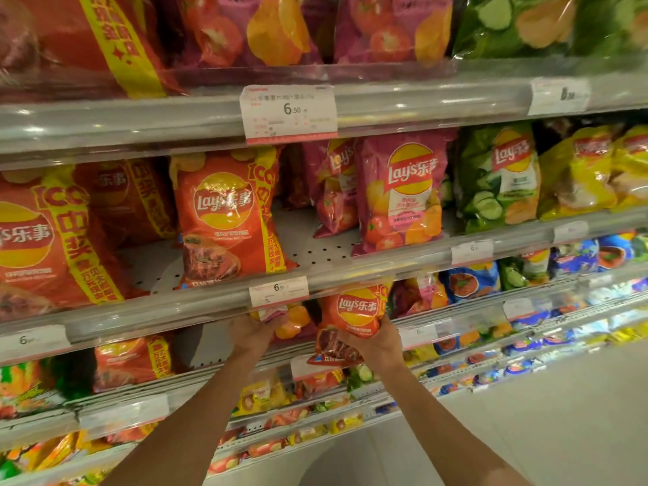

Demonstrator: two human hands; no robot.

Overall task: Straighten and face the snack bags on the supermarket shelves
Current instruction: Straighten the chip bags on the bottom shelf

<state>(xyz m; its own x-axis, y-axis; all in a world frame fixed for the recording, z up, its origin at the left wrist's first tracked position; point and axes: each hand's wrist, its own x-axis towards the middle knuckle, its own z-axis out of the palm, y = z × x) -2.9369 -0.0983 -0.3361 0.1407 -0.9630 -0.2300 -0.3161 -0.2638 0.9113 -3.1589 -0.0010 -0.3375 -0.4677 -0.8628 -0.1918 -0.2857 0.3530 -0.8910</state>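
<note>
A person's 2 bare arms reach up to a supermarket shelf stocked with Lay's chip bags. The right hand (375,345) grips a small red Lay's bag (352,320) from below and from its right side, fingers curled round its lower edge; the bag stands upright with its logo facing out, its top tucked just behind the clear rail of the shelf above (196,310). The left hand (250,333) pinches the top of a pink tomato-flavour bag (291,319) just to the left of the red one, directly under a price tag reading 6.50 (278,291).

On the shelf above the hands, a larger red Lay's bag (226,219) stands upright at the front edge, with bare perforated shelf on both sides of it. To its right stands a pink tomato Lay's bag (403,191), facing out, with another pink bag (333,187) set further back beside it. Further right are a green cucumber Lay's bag (501,177) and yellow Lay's bags (582,173). At far left a big red bag (42,240) leans forward, partly cut off by the frame.

The top shelf carries more red, pink and green bags behind a clear rail, with a large price label showing 6.50 (289,114) clipped to its front. Lower shelves, blurred, hold smaller packets in mixed colours.
</note>
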